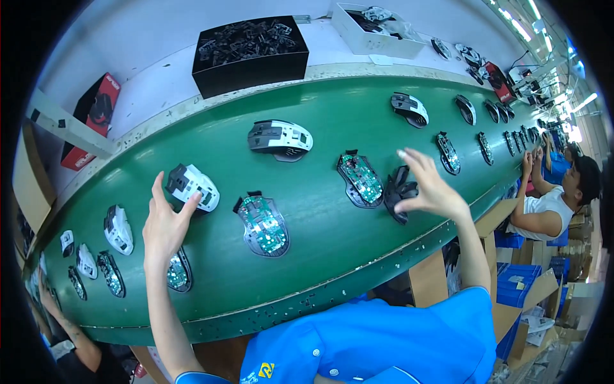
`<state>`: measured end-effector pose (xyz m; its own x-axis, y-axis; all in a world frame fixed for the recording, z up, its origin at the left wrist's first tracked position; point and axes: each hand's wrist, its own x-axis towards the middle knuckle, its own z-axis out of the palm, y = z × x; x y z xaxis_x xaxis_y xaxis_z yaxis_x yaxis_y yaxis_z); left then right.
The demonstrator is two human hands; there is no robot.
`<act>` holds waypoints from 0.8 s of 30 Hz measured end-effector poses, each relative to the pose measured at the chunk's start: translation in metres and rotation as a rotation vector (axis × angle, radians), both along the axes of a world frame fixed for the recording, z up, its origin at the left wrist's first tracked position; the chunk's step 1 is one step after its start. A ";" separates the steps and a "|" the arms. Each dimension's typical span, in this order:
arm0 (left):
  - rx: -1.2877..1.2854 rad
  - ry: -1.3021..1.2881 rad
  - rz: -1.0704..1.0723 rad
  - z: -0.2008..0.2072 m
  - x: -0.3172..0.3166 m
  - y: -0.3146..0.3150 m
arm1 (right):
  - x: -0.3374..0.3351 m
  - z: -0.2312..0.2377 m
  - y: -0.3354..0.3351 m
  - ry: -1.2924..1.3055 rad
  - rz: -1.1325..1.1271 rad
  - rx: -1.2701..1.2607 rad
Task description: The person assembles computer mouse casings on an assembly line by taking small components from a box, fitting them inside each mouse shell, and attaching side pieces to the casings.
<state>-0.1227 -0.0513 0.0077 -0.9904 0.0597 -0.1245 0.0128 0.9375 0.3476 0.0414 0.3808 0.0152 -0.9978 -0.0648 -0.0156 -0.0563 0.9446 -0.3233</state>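
My left hand [167,225] reaches over the green belt with thumb and forefinger apart around a white-and-black mouse shell [199,185]. Its thumb overlaps the shell's near edge, while the forefinger is by the dark end. Further right, my right hand [436,191] has its fingers spread beside a black plastic part [398,187]; the thumb tip overlaps that part's edge. Just left of the black part lies a mouse base with a green circuit board [361,179]. Another mouse base with its board [263,225] lies between my hands. A third base [180,272] is partly covered by my left forearm.
A white-and-black mouse shell [281,139] lies on the green belt [320,262], with several more shells and bases along both sides. Behind stand a black box of small black parts [249,80] and a white box [377,41]. Co-workers [550,205] are at both ends.
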 end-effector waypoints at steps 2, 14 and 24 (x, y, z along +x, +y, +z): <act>-0.075 0.024 -0.057 -0.002 -0.007 0.007 | 0.014 -0.012 -0.007 -0.055 0.001 0.005; -0.218 0.212 0.019 -0.024 -0.018 0.023 | 0.020 -0.042 -0.007 0.265 -0.179 -0.081; -0.017 0.139 0.100 -0.032 -0.053 -0.034 | -0.049 0.039 -0.101 -0.012 -0.036 -0.713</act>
